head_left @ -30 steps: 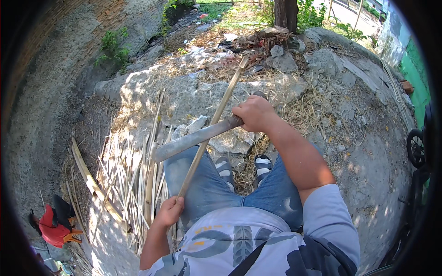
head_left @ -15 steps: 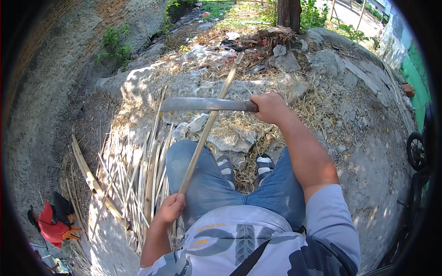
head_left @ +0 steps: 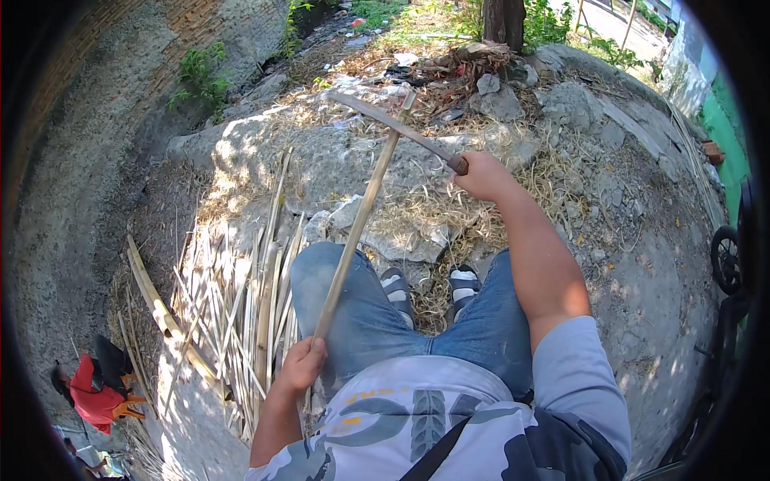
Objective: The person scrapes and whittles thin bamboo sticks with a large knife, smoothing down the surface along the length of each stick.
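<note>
My left hand [head_left: 303, 363] is closed around the lower end of a long bamboo strip [head_left: 358, 226], which slants up and away over my left thigh. In my right hand [head_left: 486, 175] I grip the dark handle of a machete [head_left: 377, 114]. Its long blade points to the far left and crosses the strip near the strip's far end. Whether the edge is biting into the bamboo or only lies against it, I cannot tell.
Many split bamboo strips [head_left: 233, 321] lie heaped on the ground at my left, beside a thicker bamboo piece [head_left: 164, 317]. Rocks [head_left: 497, 104] and curly shavings lie ahead. A person in red [head_left: 96, 393] sits at the far left. A wheel [head_left: 726, 260] stands at the right.
The machete has moved farther from me along the strip, toward its far end, and its blade has turned from nearly level to slanting. My left hand has stayed at the strip's near end.
</note>
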Demonstrator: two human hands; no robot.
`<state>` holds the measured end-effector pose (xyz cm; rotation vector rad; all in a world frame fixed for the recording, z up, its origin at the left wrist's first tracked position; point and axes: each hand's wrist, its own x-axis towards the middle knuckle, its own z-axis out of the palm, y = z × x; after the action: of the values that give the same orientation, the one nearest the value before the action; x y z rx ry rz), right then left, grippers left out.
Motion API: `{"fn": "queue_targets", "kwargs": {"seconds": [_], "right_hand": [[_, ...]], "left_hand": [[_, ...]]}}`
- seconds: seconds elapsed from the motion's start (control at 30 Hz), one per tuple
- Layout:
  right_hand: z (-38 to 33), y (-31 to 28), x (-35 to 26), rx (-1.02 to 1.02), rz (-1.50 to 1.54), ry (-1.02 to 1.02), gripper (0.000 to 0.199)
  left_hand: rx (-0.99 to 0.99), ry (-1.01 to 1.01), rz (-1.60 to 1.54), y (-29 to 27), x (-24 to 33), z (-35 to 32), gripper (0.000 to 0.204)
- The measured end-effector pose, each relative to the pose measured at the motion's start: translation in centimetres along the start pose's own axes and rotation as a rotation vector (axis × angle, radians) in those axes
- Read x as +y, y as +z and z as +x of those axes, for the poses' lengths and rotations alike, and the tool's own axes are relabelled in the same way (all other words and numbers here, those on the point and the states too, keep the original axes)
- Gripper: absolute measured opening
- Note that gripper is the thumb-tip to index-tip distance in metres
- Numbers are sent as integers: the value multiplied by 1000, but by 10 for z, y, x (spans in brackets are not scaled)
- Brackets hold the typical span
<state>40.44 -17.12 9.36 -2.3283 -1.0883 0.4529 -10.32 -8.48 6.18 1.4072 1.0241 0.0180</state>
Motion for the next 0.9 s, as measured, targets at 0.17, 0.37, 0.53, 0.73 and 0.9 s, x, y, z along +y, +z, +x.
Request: {"fn": "queue_targets", "kwargs": {"seconds": [0.17,0.37,0.53,0.73,0.9], "right_hand": [[-18,-10,-13,-47,-220,-63,27],[-36,42,-65,26,-360,-697,23],[-31,38,-70,-132,-348,-718,21],[-27,41,-52,-339,-277,-353,21],[-33,30,-67,-293,-369,-363,20]], "left_hand": [[-77,-13,-34,-5,-5,6,43],[111,151,237,0,-26,4,39],[310,306,462,22,-13,-6,39],[265,227,433,21,1,-3,39],[275,228,408,26,13,-14,38]]}}
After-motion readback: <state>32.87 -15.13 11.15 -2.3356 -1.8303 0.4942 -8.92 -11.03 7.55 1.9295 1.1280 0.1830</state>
